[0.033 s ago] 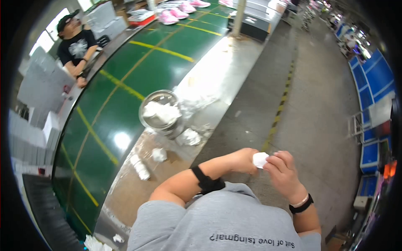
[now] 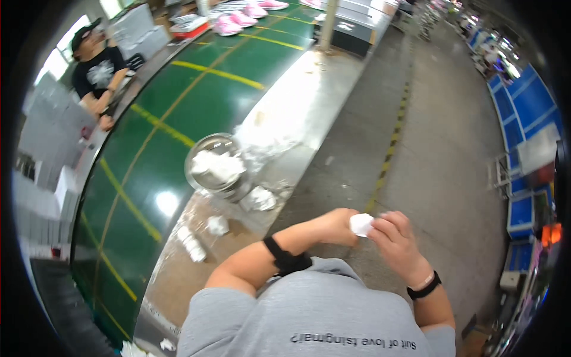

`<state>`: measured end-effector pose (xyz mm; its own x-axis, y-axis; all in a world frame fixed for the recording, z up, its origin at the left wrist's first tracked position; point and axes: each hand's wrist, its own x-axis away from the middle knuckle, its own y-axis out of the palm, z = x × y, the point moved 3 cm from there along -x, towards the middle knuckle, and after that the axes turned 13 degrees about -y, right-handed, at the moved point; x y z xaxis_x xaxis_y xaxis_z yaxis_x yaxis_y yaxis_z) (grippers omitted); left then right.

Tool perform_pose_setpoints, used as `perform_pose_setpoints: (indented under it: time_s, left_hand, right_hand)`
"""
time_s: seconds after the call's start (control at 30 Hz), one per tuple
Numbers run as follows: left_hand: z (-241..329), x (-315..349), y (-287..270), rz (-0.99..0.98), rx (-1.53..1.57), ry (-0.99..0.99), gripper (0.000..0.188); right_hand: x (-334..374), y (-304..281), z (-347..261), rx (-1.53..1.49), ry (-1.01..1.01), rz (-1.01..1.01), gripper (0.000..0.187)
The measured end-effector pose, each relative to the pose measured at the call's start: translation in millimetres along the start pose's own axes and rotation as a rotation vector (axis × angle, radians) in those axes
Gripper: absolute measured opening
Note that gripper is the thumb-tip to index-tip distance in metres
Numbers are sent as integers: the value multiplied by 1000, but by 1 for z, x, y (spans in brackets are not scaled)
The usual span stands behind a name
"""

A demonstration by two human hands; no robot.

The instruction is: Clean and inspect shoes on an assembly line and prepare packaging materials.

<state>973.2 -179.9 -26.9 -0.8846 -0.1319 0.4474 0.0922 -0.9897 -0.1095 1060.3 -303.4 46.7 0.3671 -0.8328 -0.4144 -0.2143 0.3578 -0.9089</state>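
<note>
In front of my body, a small piece of white crumpled paper (image 2: 360,225) is held between my two hands. My left hand (image 2: 340,226) is closed round its left side, though several of these fingers are hidden. The fingertips of my right hand (image 2: 395,235) pinch the paper's right edge. To the left, on the bench, a round metal bowl (image 2: 191,168) holds crumpled white paper (image 2: 217,166). Beside it lie a white wad (image 2: 260,199), a smaller wad (image 2: 218,225) and a white roll (image 2: 191,244).
A green conveyor belt (image 2: 178,107) with yellow lines runs along the left, with pink shoes (image 2: 229,25) at its far end. A person (image 2: 98,71) stands across it. The bench's metal edge (image 2: 315,119) borders a grey floor (image 2: 440,119). Blue racks (image 2: 529,107) stand far right.
The whole scene has shifted slightly left in the picture as the view turned. Both hands keep hold of the white paper, with a bit more of it showing.
</note>
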Motion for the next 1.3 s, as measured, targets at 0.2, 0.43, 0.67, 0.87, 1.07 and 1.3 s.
perform_pose_setpoints:
  time_s: [0.2,0.43,0.67,0.87,1.07,1.3]
  left_hand:
    - [1,-34,-58,213,-92,-88,35]
    - [30,-75,-83,751,-260,-198,38]
    - [55,-109,-95,934,18,-239,30]
    - [75,-140,-69,621,788,-72,28]
    - [80,-148,-69,682,775,-137,29]
    - [113,-168,-98,693,372,-305,33]
  right_hand:
    - [-31,1,69,-263,245,164,10]
    - [-64,49,143,-623,496,39,22]
    - [-71,47,236,-917,298,37,12]
    - [-67,48,286,-960,-1,-46,10]
    - [-85,33,308,-1041,-132,-29,23]
    - [-103,43,310,-795,-376,-309,32]
